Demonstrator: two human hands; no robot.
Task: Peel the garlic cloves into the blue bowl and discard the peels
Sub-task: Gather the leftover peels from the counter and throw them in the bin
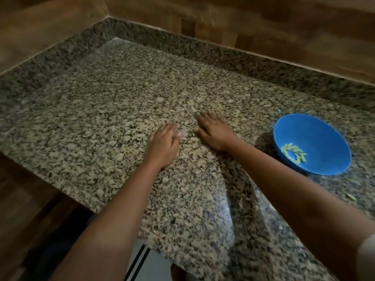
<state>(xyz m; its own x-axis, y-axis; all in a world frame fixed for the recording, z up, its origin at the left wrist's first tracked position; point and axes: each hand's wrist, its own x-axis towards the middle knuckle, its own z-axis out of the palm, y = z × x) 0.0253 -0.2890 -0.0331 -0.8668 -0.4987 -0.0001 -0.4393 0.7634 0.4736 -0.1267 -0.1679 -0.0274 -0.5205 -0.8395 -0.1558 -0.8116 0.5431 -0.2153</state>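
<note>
Both hands flat on the speckled worktop [121,82], peeled cloves in the bowl.

Left hand [162,145] and right hand [213,131] at frame centre, fingers spread, holding nothing, possibly sweeping papery peels, hard to tell against the granite. Garlic cloves [294,153]: small, light, slick; best pinched. Blue bowl [324,128] light, middle right. Worktop edge lower left; open room upper left.

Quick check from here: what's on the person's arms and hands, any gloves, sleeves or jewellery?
Both hands, left and right, are bare, with no gloves, rings or watch visible. The forearms are uncovered too. A bit of pale sleeve shows on the right arm at the frame edge.
</note>
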